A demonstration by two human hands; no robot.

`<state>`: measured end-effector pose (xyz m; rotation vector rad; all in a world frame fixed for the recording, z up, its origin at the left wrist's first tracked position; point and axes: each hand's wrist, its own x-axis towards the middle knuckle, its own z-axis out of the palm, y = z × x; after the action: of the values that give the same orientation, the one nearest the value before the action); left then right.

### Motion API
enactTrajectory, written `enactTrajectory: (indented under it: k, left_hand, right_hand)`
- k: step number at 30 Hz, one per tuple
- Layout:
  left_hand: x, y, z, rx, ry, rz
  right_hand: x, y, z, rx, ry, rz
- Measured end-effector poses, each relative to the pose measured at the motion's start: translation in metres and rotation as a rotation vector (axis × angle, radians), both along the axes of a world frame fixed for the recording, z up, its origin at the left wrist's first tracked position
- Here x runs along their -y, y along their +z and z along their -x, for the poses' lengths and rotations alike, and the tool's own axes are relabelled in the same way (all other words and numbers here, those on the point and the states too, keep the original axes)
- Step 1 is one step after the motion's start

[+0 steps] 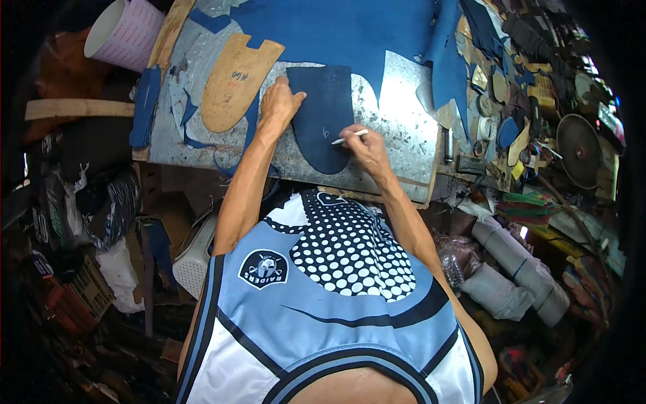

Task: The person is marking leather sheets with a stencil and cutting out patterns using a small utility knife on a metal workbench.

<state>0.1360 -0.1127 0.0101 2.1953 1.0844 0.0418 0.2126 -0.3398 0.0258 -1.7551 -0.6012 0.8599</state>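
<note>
A dark blue cut piece (pixel 321 97), straight-edged at the far end and rounded at the near end, lies on the metal-topped table (pixel 404 135). My left hand (pixel 279 106) rests at its upper left edge, thumb spread over the piece and no object in its grip. In my right hand (pixel 367 149) is a slim white pen (pixel 350 137), its tip pointing left over the piece's lower right part. A small pale handwritten mark shows just left of the tip. Left of my left hand lies a tan template (pixel 237 86) with a notched top and handwriting on it.
A large blue sheet (pixel 336 30) with ragged edges covers the table's far side. Blue scraps (pixel 142 108) lie at the left. Tape rolls (pixel 486 128), offcuts and tools crowd the right side. A fan (pixel 579 151) stands far right, with wrapped rolls (pixel 518 269) below.
</note>
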Motion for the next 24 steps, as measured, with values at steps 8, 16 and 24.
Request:
enactTrajectory:
  k: [8,16,24]
  left_hand:
    - [0.042,-0.017,0.03,0.44,0.091,0.228]
    - [0.068,0.059,0.014,0.617,0.038,0.376]
    - [0.087,0.07,-0.043,0.608,0.082,0.474]
  right_hand:
    - [0.021,-0.016,-0.016,0.229,-0.087,0.229]
    - [0.01,-0.002,0.009,0.184,-0.255,-0.041]
    - [0.042,-0.006,-0.036,-0.242,-0.192,-0.255]
